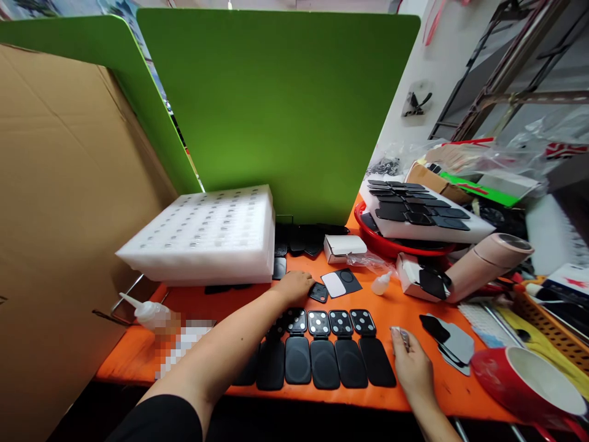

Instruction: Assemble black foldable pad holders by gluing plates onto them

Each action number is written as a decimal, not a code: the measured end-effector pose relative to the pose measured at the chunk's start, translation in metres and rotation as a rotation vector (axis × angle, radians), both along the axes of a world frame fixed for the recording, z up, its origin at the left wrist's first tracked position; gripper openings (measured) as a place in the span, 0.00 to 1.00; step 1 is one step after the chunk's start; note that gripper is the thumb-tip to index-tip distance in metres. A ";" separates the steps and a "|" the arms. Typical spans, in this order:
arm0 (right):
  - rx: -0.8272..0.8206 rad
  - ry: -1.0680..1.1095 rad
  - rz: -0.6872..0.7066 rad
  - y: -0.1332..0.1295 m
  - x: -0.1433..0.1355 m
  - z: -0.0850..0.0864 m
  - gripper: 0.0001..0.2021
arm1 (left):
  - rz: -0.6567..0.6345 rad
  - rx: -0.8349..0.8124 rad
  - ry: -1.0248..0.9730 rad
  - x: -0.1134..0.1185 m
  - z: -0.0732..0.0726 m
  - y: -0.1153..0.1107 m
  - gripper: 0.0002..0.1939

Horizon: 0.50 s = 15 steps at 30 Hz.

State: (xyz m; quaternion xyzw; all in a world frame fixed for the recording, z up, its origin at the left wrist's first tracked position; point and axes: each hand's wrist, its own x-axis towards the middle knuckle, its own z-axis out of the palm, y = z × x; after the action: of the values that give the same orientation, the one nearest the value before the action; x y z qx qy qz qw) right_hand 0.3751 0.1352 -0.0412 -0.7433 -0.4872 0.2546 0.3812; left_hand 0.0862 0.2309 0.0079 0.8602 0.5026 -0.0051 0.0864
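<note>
My left hand (pixel 294 287) reaches to the middle of the table, closed at the edge of a small black square piece (pixel 318 292) with a round hole; its fingertips are partly hidden. My right hand (pixel 413 363) is closed around a small shiny metallic thing (pixel 405 339), mostly covered by the fingers. Between the hands, several hinged black panels (pixel 325 363) lie unfolded in a row. Their smaller upper flaps (pixel 340 322) carry pale round dots. My left forearm covers the row's left end. Beyond lies a black-and-white card (pixel 341 283).
A white foam block (pixel 197 239) stands at left, before green partitions (pixel 276 110). A squeeze bottle (pixel 156 316) and a dropper bottle (pixel 381 283) flank the work. At right are a red basin (pixel 391 247), a pink flask (pixel 490 267), grey sheets (pixel 455 344) and a red pan (pixel 497 374).
</note>
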 end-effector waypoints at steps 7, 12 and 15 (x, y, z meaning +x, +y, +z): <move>0.010 0.008 0.003 0.001 0.002 -0.005 0.30 | 0.135 -0.026 -0.125 0.001 0.004 -0.001 0.17; 0.044 -0.002 -0.008 0.002 0.002 -0.005 0.31 | 0.293 -0.085 -0.358 0.010 0.007 -0.007 0.16; 0.074 0.018 -0.034 0.002 0.002 -0.003 0.32 | 0.417 -0.118 -0.577 0.020 0.014 -0.015 0.14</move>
State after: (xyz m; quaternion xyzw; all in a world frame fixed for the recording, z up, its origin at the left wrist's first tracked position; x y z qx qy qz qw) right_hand 0.3767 0.1367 -0.0447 -0.7344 -0.4804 0.2366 0.4171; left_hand 0.1066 0.2158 0.0215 0.6986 0.6211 0.2269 0.2733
